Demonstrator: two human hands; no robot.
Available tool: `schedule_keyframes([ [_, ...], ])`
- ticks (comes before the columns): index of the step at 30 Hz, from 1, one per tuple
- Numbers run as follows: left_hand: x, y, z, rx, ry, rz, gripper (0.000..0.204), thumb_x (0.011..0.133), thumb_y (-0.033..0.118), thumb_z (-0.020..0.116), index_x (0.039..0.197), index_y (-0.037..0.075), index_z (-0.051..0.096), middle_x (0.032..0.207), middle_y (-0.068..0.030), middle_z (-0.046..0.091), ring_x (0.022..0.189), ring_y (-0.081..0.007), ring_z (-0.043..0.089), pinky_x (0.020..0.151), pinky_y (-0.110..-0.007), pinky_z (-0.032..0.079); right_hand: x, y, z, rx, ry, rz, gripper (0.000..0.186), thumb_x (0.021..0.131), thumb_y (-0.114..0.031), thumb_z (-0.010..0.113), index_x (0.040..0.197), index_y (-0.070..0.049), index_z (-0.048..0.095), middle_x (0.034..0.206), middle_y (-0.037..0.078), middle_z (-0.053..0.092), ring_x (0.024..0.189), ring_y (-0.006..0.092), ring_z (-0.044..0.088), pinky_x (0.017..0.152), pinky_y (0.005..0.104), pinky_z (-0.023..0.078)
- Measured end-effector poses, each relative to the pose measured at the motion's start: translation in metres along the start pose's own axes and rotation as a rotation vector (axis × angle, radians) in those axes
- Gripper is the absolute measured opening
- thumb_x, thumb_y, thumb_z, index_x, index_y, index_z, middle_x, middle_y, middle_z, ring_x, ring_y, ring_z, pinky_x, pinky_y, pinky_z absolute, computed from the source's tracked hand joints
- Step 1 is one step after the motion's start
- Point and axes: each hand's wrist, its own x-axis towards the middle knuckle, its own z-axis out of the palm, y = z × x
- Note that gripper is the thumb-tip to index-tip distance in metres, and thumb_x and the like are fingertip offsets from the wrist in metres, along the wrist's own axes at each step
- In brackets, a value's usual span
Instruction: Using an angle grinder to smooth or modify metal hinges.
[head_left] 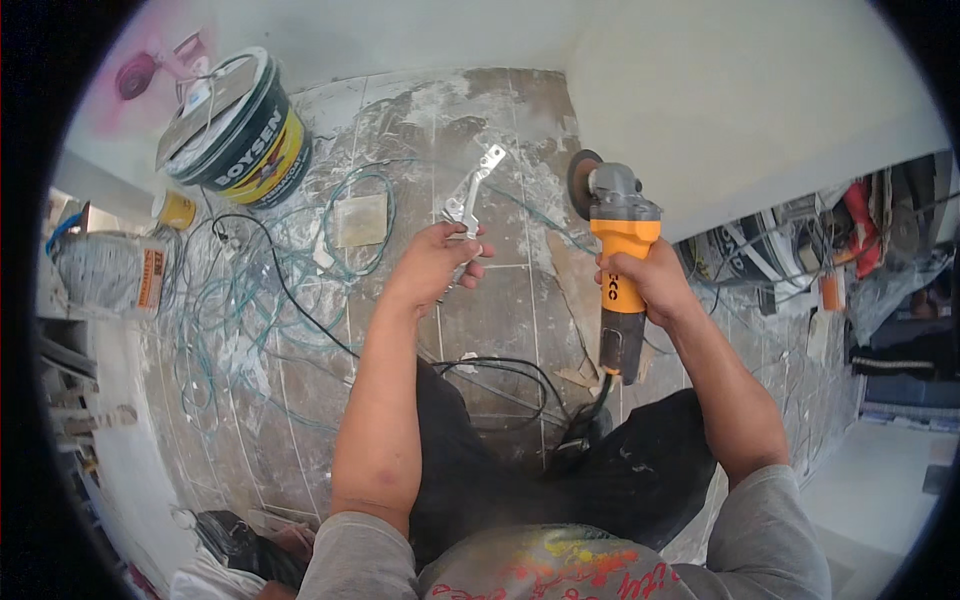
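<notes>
My left hand (435, 265) is closed on the lower end of a shiny metal bracket (480, 186), a narrow bent strip with holes near its tip. The bracket points up and away, tilted to the right; its lower part is hidden by my fingers. In my right hand (650, 280) is a yellow and black angle grinder (625, 222), gripped round its body. The grinder stands nearly upright in view, its grey head at the top and its dark disc (582, 184) facing left toward the bracket, apart from it. Whether the disc spins cannot be told.
A dark paint bucket (292, 180) with a covered top stands at the far left, a small yellow container (175, 210) beside it. Green cord (225, 300) tangles over the stained tile floor (505, 330). Black cable (520, 362) loops by my legs. Clutter (765, 245) lines the right wall.
</notes>
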Motion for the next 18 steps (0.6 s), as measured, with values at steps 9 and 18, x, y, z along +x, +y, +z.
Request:
schedule_keyframes([
  [9,-0.007,0.000,0.003,0.084,-0.119,-0.020,0.039,0.086,-0.002,0.054,0.125,-0.006,0.053,0.107,-0.0142,0.062,0.069,-0.0142,0.060,0.062,-0.027,0.052,-0.002,-0.015,0.017,-0.579,0.071,-0.168,0.028,0.076,-0.011,0.071,0.098,0.001,0.061,0.084,0.006,0.065,0.069,0.0147,0.062,0.066,0.0307,0.051],
  [18,-0.007,0.000,0.006,0.048,0.058,0.051,0.050,0.086,-0.004,0.060,0.135,-0.005,0.046,0.109,-0.0137,0.057,0.076,-0.0171,0.066,0.060,-0.030,0.054,0.000,-0.018,0.020,-0.663,-0.012,-0.173,0.038,0.074,-0.017,0.073,0.104,0.002,0.062,0.091,0.008,0.067,0.082,0.0173,0.063,0.076,0.0329,0.050],
])
